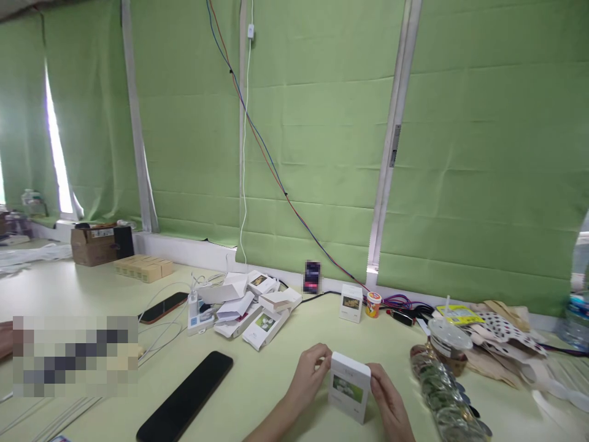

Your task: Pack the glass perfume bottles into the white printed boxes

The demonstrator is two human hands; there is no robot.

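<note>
White and upright, one box (348, 393) is at the lower middle of the frame, slightly right. The left hand (311, 376), with fingers bent, holds its left edge; the right hand (390, 396), partly closed, holds the opposite edge — whether it touches the desk (257, 374), I cannot tell. At lower left lies a black phone (186, 399); near the centre, a pile of cartons (262, 325).
</note>
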